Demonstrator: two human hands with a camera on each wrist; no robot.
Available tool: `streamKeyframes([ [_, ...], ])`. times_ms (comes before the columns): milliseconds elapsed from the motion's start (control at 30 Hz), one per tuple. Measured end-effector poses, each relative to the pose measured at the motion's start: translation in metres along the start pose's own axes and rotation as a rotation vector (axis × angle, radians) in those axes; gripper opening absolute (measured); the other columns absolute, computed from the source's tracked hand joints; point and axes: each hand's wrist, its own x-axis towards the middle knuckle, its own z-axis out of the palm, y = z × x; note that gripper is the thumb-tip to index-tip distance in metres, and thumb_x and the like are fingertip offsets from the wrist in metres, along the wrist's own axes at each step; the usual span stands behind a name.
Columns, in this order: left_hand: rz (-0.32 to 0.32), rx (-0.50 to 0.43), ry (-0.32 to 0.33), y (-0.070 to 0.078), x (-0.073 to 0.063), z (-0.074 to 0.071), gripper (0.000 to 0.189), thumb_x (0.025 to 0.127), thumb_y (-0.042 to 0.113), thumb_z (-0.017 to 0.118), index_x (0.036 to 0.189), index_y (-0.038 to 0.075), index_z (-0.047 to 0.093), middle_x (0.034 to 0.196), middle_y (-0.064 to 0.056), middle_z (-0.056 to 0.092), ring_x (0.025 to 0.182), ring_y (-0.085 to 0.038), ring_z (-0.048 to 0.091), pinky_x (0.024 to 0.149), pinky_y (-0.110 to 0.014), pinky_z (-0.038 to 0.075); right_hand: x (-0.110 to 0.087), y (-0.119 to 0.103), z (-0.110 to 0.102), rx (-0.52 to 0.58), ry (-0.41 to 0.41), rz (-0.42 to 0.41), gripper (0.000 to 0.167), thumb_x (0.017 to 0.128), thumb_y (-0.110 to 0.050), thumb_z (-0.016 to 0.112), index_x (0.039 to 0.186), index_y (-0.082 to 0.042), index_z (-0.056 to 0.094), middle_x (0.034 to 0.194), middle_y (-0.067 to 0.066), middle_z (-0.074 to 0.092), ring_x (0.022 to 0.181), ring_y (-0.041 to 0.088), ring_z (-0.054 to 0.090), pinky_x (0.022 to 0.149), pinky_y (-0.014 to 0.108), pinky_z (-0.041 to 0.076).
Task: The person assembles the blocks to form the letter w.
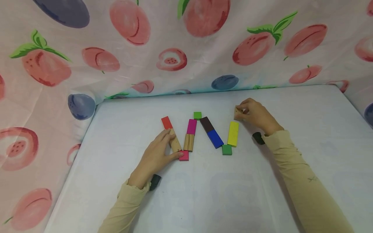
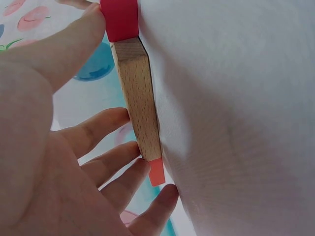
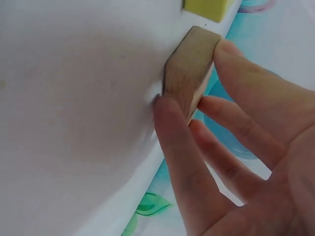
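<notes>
My left hand (image 1: 154,153) rests along the left side of the zigzag of wooden blocks. Its fingertips touch a plain wooden block (image 2: 140,103), while the thumb lies against a pinkish-red block (image 1: 184,156) at that block's near end. An orange-red block (image 1: 167,122) continues the line at the far end. At the right, my right hand (image 1: 257,116) pinches another plain wooden block (image 3: 189,64) between thumb and fingers. This block stands just beyond the yellow block (image 1: 233,134); a small gap shows between the two in the right wrist view.
Mid-zigzag are a magenta block (image 1: 191,126), a striped wooden block (image 1: 188,142), a light green block (image 1: 197,115), a dark brown block (image 1: 206,124), a blue block (image 1: 215,138) and a darker green block (image 1: 227,149). The white table (image 1: 204,194) meets a fruit-print cloth (image 1: 204,71) behind.
</notes>
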Motion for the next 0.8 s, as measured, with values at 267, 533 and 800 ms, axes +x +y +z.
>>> streamKeyframes([
  [267, 0.007, -0.003, -0.003, 0.0, 0.001, -0.001, 0.073, 0.083, 0.043, 0.079, 0.14, 0.006, 0.053, 0.157, -0.013, 0.037, 0.146, -0.033, 0.034, 0.115, -0.05, 0.036, -0.002, -0.003, 0.002, -0.028, 0.037, -0.023, 0.043, 0.093, -0.013, 0.07, 0.128, 0.01, 0.06, 0.129, 0.026, 0.053, 0.11, 0.04, 0.057, 0.095, 0.055, 0.049],
  [533, 0.002, -0.009, -0.004, -0.002, -0.001, -0.001, 0.074, 0.083, 0.043, 0.079, 0.141, 0.006, 0.051, 0.158, -0.013, 0.035, 0.147, -0.033, 0.032, 0.116, -0.051, 0.035, -0.002, -0.01, 0.006, -0.03, 0.016, -0.026, 0.045, 0.094, -0.015, 0.069, 0.13, 0.009, 0.059, 0.131, 0.026, 0.053, 0.108, 0.039, 0.058, 0.092, 0.053, 0.051],
  [800, 0.0, -0.008, -0.011, -0.002, 0.001, 0.001, 0.074, 0.083, 0.043, 0.079, 0.141, 0.006, 0.052, 0.158, -0.013, 0.035, 0.147, -0.033, 0.032, 0.116, -0.051, 0.034, -0.005, -0.012, 0.007, -0.055, -0.001, -0.034, 0.044, 0.095, -0.015, 0.068, 0.13, 0.01, 0.059, 0.131, 0.026, 0.053, 0.108, 0.038, 0.058, 0.091, 0.052, 0.052],
])
